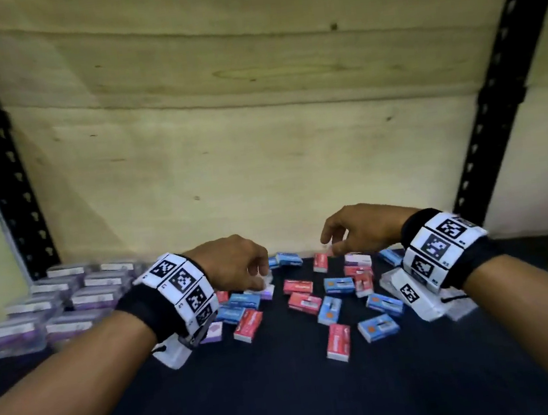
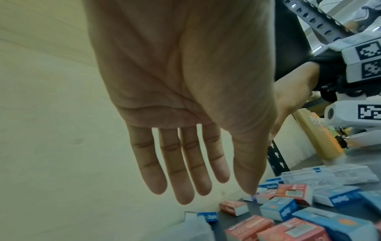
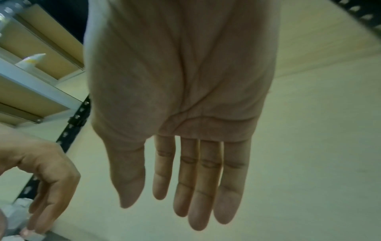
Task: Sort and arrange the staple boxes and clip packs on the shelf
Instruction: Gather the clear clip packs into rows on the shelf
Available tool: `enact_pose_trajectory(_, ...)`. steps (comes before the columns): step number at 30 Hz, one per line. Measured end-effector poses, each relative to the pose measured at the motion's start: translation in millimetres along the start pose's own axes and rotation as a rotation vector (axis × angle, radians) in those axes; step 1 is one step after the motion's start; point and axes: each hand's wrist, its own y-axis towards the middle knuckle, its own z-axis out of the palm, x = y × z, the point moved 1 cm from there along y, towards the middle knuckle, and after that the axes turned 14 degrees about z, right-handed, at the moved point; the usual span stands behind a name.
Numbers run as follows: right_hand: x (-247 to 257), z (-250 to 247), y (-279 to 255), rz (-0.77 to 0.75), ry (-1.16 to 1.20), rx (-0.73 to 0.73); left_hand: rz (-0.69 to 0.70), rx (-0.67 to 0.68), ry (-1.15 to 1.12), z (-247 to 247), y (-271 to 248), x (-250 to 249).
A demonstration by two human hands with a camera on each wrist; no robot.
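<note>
Several red staple boxes (image 1: 298, 286) and blue staple boxes (image 1: 339, 285) lie scattered on the dark shelf (image 1: 289, 398). Clear clip packs (image 1: 70, 301) with purple labels are stacked in rows at the left. My left hand (image 1: 255, 273) hovers over the left side of the scatter, fingers pointing down at a loose clip pack (image 1: 267, 291). In the left wrist view the left hand (image 2: 185, 179) has straight fingers and holds nothing. My right hand (image 1: 334, 243) hangs over the boxes at the back. Seen from the right wrist, the right hand (image 3: 185, 203) is likewise straight-fingered and holds nothing.
A pale wooden back panel (image 1: 257, 140) closes the shelf behind the boxes. Black perforated uprights (image 1: 2, 171) stand at both sides. More clear packs (image 2: 329, 176) lie at the right of the scatter. Bare dark shelf stretches along the front.
</note>
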Motion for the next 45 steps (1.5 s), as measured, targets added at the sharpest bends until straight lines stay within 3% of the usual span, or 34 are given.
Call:
enact_pose_trajectory(6,-57,13,-5,0.129,0.04,-0.021,0.003,0.103,0.05,9,36,-7)
enact_pose_trajectory(12,-86,33,3,0.238,-0.043,0.066,-0.069,0.215,0.044,16,37,13)
enact_pose_trajectory(20,-93,49,9,0.33,-0.108,0.192,-0.067,0.194,0.024,18,47,22)
enact_pose_trajectory(32,-84,54,11,0.281,-0.235,0.163,-0.077,0.176,0.065,24,49,23)
enact_pose_trajectory(41,-97,34,10,0.283,0.101,0.094,-0.026,0.068,0.015,20,42,25)
enact_pose_trajectory(45,-97,36,12,0.243,0.146,0.078,-0.037,0.027,-0.026,21,41,29)
